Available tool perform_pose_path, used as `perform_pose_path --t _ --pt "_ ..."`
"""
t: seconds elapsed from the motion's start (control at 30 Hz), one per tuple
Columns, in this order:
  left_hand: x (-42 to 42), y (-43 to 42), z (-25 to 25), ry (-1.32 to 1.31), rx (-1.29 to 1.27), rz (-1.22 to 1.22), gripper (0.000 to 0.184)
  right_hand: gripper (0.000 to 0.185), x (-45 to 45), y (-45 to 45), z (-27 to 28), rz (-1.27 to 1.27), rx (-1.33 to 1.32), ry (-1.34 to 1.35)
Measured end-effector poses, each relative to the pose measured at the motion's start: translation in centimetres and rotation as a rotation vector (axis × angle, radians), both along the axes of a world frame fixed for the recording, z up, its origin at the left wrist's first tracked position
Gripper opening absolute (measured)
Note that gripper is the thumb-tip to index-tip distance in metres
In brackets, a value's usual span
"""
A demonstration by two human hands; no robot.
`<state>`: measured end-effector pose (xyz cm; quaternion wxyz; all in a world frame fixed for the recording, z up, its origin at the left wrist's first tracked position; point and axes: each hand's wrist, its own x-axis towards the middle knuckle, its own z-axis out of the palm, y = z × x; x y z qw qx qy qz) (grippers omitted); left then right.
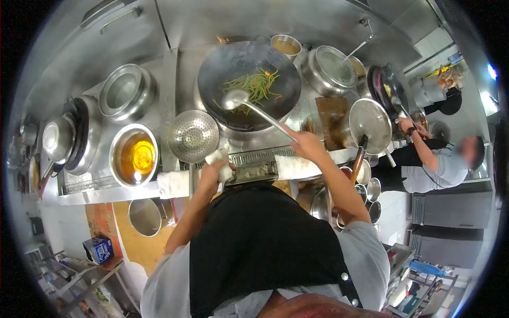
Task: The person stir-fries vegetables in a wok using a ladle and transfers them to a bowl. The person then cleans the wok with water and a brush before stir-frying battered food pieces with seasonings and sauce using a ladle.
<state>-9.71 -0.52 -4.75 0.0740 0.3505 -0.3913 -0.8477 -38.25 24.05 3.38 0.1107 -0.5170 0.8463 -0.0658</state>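
In the head view, my right hand (307, 144) is closed round the long handle of a steel ladle (236, 99). The ladle's bowl rests over green beans (257, 87) in a large dark wok (222, 66). A few orange-red bits lie among the beans. My left hand (210, 174) grips a folded white cloth (218, 156) near the wok's front edge. Just beyond that hand is a perforated strainer (193, 135), its handle pointing towards me. A small flame (222, 40) shows behind the wok.
To the left stands a bowl of amber oil (117, 167). Metal pots (114, 91) sit behind it. On the right are a fine-mesh strainer (370, 121) and a lidded-looking pot (323, 66). Farther right, a co-worker (432, 161) works at another wok (396, 90).
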Motion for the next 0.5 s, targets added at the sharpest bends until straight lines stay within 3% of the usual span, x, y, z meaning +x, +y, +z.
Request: perform_pose_path --t 0.07,0.1,0.2,0.3,0.4,0.43,0.5 --pt "-0.7 -1.5 -1.4 0.036 0.156 -0.078 0.039 0.079 0.8 3.4 1.5 -0.109 -0.001 0.034" --pt "-1.9 -1.5 -1.8 0.050 0.128 -0.003 0.036 0.078 1.6 4.6 1.8 -0.167 0.000 0.049" --pt "-5.0 -2.1 -1.2 0.127 0.148 -0.005 0.043 0.076 2.8 7.3 -2.0 -0.379 -0.359 -0.144" --pt "-8.6 -2.0 0.8 0.134 0.161 0.062 0.051 0.072 4.3 7.6 -5.6 -0.266 -0.629 -0.054" --pt "-13.2 -2.6 -0.7 0.034 0.129 0.122 0.052 0.069 8.4 8.3 -1.8 -0.610 -0.257 -0.591" --pt "-14.8 -2.6 -0.9 -0.016 0.153 0.153 0.039 0.070 10.4 7.1 1.8 -0.697 -0.175 -0.791" --pt "-16.6 -2.9 -3.8 -0.056 0.149 0.191 0.029 0.073 11.1 6.0 5.2 -0.652 -0.075 -0.868"
